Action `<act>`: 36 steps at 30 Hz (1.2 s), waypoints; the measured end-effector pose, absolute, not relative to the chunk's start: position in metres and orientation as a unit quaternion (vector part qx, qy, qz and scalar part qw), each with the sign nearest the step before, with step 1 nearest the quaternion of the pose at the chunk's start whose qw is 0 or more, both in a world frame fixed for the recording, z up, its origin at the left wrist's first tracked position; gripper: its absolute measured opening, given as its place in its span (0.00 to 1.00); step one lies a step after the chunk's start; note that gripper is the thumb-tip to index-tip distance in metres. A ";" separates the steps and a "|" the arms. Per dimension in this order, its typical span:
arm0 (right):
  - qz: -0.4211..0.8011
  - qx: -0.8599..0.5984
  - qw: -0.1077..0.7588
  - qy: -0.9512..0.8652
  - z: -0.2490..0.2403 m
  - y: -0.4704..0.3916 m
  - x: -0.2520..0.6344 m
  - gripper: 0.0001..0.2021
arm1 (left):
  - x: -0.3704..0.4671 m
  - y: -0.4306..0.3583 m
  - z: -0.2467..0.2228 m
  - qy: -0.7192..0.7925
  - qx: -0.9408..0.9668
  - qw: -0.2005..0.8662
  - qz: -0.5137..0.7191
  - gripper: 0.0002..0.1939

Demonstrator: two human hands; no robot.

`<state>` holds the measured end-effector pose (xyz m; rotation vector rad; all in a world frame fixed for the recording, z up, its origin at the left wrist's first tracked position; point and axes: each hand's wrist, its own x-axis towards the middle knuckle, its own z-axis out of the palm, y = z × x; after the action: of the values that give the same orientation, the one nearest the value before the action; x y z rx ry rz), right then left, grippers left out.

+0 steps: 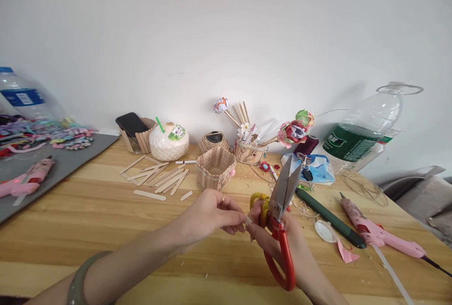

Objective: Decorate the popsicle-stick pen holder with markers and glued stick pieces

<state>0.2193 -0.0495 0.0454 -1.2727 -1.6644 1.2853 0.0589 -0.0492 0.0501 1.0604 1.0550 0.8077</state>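
Observation:
My left hand (221,213) is pinched closed on a small pale piece (248,220), which looks like a cut end of craft stick. My right hand (282,234) is closed round scissors (282,192) with one yellow and one red handle. Their blades point up and lie nearly together. The fingertips of my right hand also meet the pale piece, so both hands are close together above the table. Just beyond them stands a small basket (213,180) made of craft sticks with a braided rim. Loose craft sticks (162,178) lie to its left, with a short cut piece (186,195) nearby.
Pink glue guns lie at the right (377,232) and on a grey mat at the left (24,180). A coconut (169,141), a twine ball (214,142), a decorated holder with paper flowers (250,150) and a large bottle (363,131) line the back. A green-black tool (328,218) lies right.

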 end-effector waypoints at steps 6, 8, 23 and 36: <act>0.491 -0.480 0.343 -0.641 0.038 -0.050 0.222 0.11 | 0.060 -0.050 0.051 0.466 0.470 0.653 0.369 0.07; 0.489 -0.481 0.342 -0.642 0.041 -0.050 0.222 0.11 | 0.060 -0.050 0.051 0.465 0.461 0.660 0.368 0.09; 0.516 -0.437 0.378 -0.632 0.031 -0.054 0.235 0.15 | 0.060 -0.055 0.056 0.454 0.457 0.621 0.446 0.07; 0.500 -0.437 0.274 -0.695 0.005 -0.062 0.244 0.32 | 0.062 -0.056 0.057 0.423 0.474 0.524 0.567 0.05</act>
<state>0.2440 -0.0617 0.0051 -1.1759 -1.8708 1.3462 0.0620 -0.0559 0.0572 1.1342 1.0127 1.3563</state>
